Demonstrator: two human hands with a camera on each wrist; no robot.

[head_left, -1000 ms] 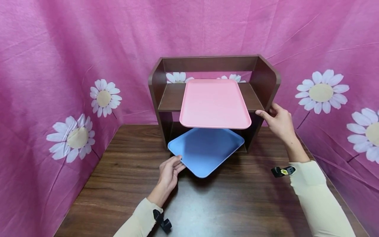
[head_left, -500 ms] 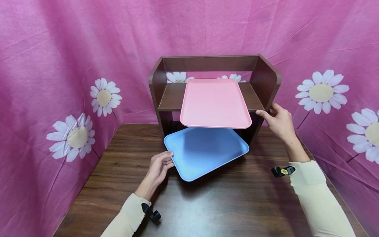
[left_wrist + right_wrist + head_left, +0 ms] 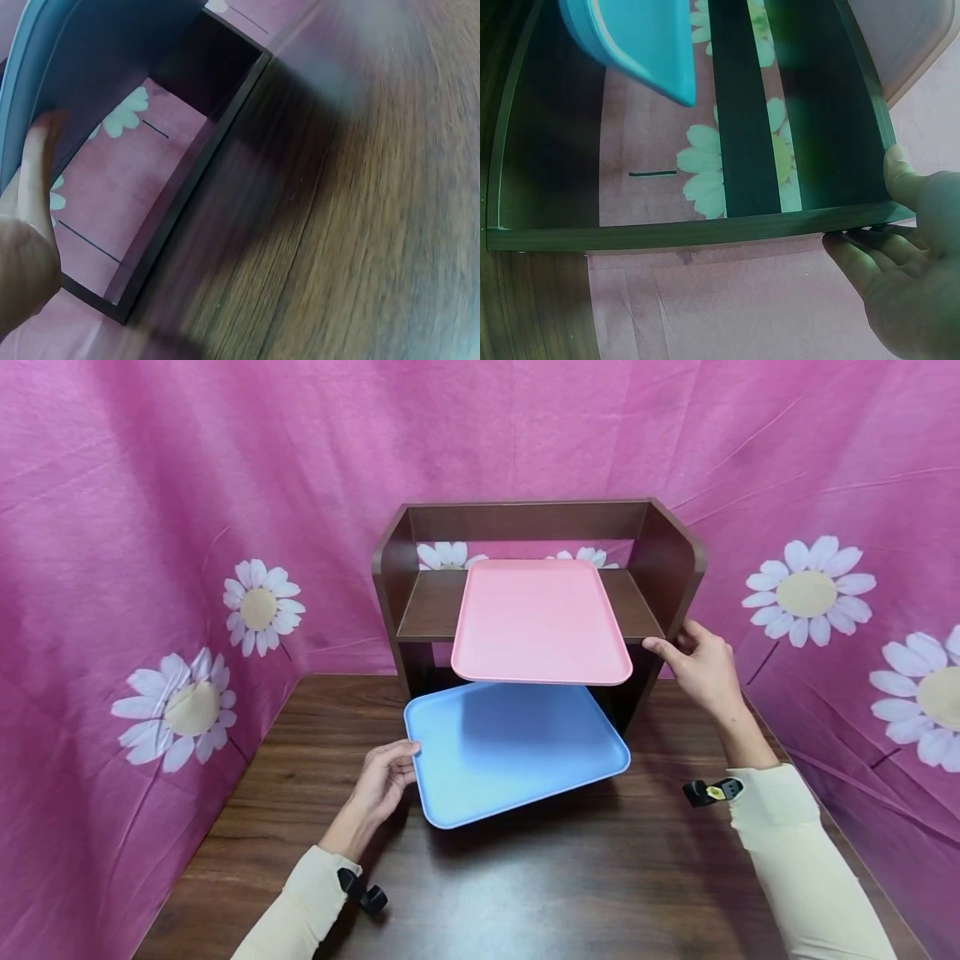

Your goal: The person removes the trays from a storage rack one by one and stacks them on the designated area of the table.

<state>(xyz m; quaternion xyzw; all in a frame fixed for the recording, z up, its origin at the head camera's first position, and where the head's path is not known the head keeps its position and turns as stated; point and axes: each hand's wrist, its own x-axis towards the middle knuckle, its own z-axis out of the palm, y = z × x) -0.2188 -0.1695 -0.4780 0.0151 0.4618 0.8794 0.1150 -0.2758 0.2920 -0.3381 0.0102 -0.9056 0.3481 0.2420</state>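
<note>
Half out from under the dark brown wooden two-tier shelf unit (image 3: 667, 560), held clear of the dark wood-grain table (image 3: 525, 893): flat light-blue rectangular plastic tray (image 3: 510, 752).

Gripped at its near-left edge by left hand (image 3: 382, 777), fingers curled round the rim; far end tucked beneath the flat pink rectangular plastic tray (image 3: 536, 622), overhanging the upper board and shading the blue one. Clasping the unit's right side panel: right hand (image 3: 697, 664), thumb in front, fingers wrapped behind. All round, pink cloth backdrop (image 3: 150, 485) printed with white daisies. Black camera clips at both cream sleeves. No readable lettering anywhere.
</note>
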